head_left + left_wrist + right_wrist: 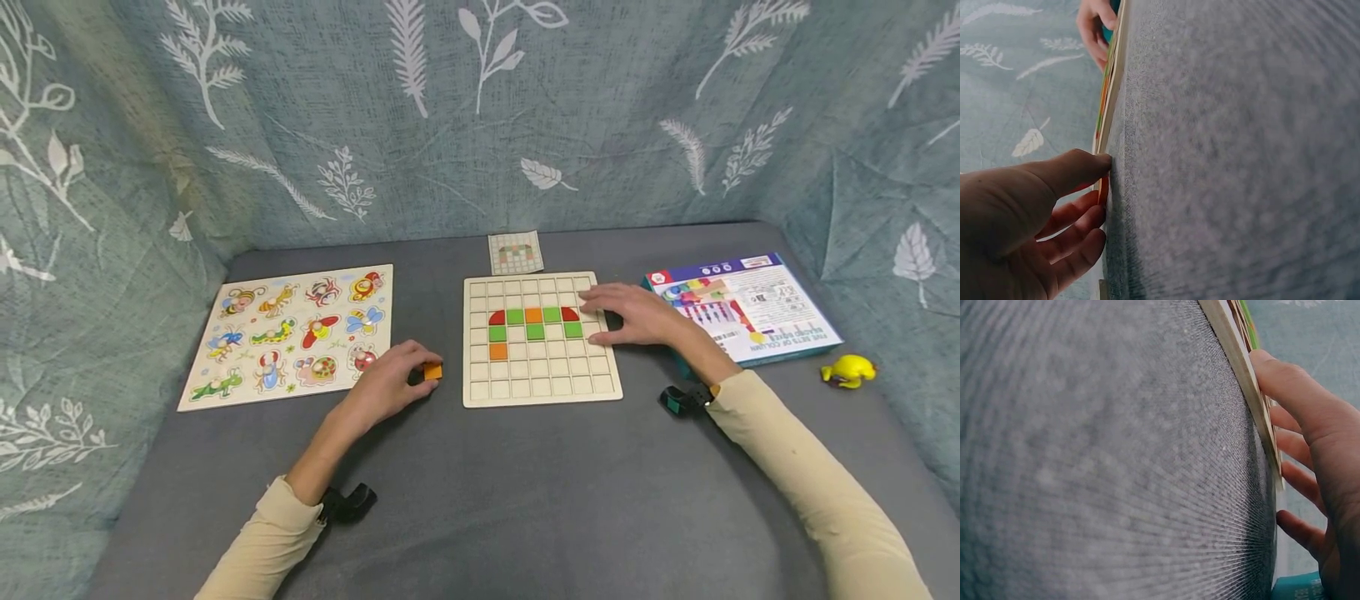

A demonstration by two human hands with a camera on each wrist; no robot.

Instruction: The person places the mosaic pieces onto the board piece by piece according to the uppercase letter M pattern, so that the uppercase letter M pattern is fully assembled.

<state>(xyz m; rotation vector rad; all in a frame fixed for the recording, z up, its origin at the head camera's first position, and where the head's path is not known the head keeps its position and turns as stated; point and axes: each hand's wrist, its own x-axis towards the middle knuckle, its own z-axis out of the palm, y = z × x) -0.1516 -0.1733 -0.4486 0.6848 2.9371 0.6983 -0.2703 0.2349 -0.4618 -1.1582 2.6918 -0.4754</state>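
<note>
My left hand (390, 379) is low over the table, its thumb and fingers pinching an orange square tile (432, 372). In the left wrist view the tile (1104, 189) shows edge-on between thumb and fingertips. My right hand (633, 315) rests at the right edge of the wooden grid board (540, 389), fingers loosely extended and touching it. On the board lie several green squares, two orange squares and two red round-cornered tiles. One orange tile (498, 352) sits in the left part, below a green tile (498, 333). A red tile (570, 314) lies near my right fingertips.
Behind the board lies a small pattern card (516, 252). An insect peg puzzle (288, 333) is at the left. A printed box (750, 308) lies at the right, under my right forearm's far side, with a yellow toy (851, 370) beyond it.
</note>
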